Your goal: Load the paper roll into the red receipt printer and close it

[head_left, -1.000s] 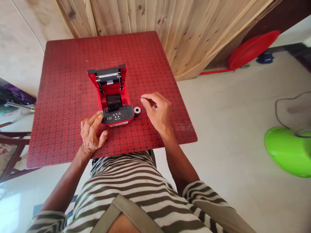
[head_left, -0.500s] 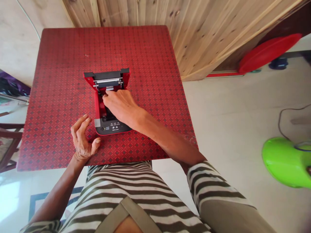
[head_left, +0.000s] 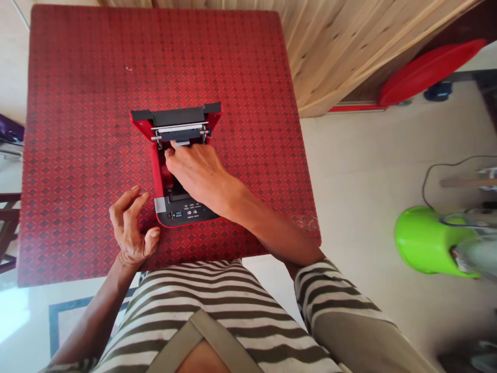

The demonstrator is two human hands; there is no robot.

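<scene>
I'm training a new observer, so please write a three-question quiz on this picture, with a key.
1. True or false: the lid of the red and black device stands open.
2. Choose one. The right hand is: A) behind the lid; B) partly inside the device; C) well clear of the device.
3. Fill in: as the person sees it, the left hand is on the device's ____ side.

Key: 1. True 2. B 3. left

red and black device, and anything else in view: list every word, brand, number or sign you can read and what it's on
White markings on the device's black front panel: too small to read.
Blue marking on the same panel: too small to read.
No other lettering can be made out.
</scene>
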